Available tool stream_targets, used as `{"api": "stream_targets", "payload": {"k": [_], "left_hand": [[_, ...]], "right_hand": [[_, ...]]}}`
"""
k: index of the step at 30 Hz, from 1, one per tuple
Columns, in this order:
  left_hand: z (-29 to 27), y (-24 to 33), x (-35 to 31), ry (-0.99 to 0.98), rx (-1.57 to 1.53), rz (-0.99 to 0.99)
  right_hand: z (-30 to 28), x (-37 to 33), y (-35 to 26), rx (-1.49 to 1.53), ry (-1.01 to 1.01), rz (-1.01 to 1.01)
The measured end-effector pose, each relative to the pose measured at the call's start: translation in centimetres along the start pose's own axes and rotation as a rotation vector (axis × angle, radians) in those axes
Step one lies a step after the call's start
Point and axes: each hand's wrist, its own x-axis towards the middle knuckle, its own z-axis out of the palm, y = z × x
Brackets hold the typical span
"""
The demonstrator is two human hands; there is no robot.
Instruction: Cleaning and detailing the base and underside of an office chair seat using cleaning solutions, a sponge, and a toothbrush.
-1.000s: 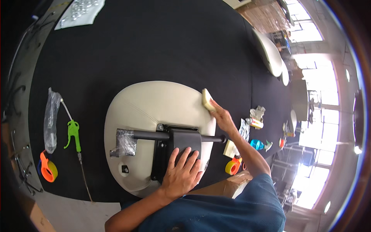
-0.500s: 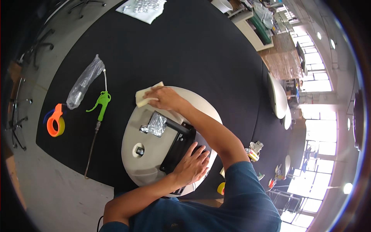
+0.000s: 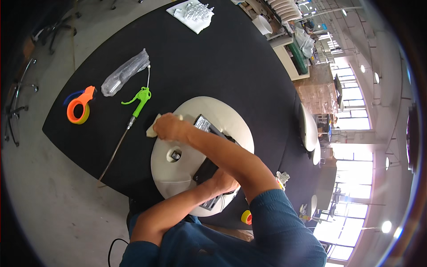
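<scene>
An oval cream-coloured padded or moulded piece (image 3: 209, 107) lies on the black-covered table, with a black metal bracket (image 3: 204, 171) across it. A post wrapped in silvery film (image 3: 203, 122) rises from the bracket, partly covered by my right forearm. Beside it, a round recess holds a small metal fitting (image 3: 176, 155). My right hand (image 3: 171, 127) is closed around a pale yellow sponge (image 3: 151, 128) at the piece's upper left rim. My left hand (image 3: 224, 180) rests at the bracket's near end; the right forearm hides most of its fingers.
To the left lie a green air blow gun (image 3: 142, 98) with its hose, a clear plastic bag (image 3: 126, 73) and an orange tape dispenser (image 3: 80, 107). Small metal parts (image 3: 198, 11) sit on a white sheet at the far edge. Yellow tape (image 3: 246, 216) lies near my right side.
My right hand has slid the sponge down along the left rim, toward me. The left hand has gone further under the right forearm. The whole view has shifted and turned.
</scene>
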Motion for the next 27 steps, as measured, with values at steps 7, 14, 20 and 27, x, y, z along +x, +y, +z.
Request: {"api": "stream_targets", "payload": {"k": [7, 14, 20, 27], "left_hand": [[-1.7, 4.8, -4.7, -0.090, 1.295, 0.678], [-0.1, 3.5, -15.5, -0.247, 1.109, 0.502], [-1.0, 3.8, -22.5, -0.077, 1.153, 0.401], [1.1, 4.0, -28.6, 0.041, 1.155, 0.296]], "right_hand": [[5.7, -3.2, -11.2, -0.016, -0.021, -0.071], [11.1, -5.7, -11.1, 0.002, 0.529, 0.135], [6.0, -12.8, -4.4, -0.104, 0.272, 0.411], [9.3, -16.1, -12.5, -0.257, 0.224, 0.370]]}}
